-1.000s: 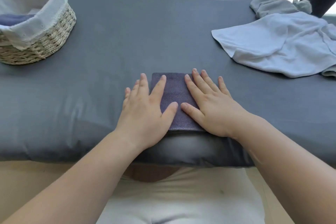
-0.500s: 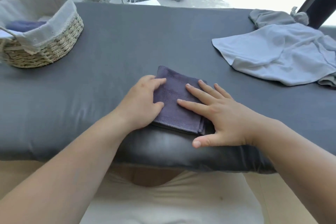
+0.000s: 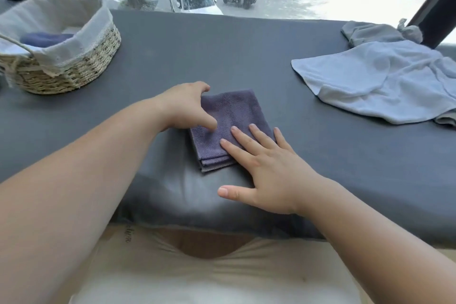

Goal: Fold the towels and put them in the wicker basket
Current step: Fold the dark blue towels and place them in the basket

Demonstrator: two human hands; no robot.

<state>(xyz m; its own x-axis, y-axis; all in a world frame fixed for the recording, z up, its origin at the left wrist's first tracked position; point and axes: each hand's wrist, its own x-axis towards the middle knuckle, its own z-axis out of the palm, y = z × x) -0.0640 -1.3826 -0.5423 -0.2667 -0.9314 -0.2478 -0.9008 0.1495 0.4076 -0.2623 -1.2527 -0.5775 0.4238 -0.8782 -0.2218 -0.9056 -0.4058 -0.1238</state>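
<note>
A small purple towel, folded into a thick square, lies on the grey padded surface in front of me. My left hand grips its left edge, thumb on top and fingers curled around the side. My right hand rests flat on the towel's near right corner with straight fingers. The wicker basket, lined with pale cloth, stands at the far left and holds a folded dark blue towel.
A crumpled light blue towel lies at the right, with a grey towel bunched behind it near the window frame. The surface's near edge is just below my hands. A window runs along the far side.
Both hands lay flat on the towel a second ago. My left hand has since curled around the towel's left edge, and the towel has turned slightly. My right hand slid to the near right corner.
</note>
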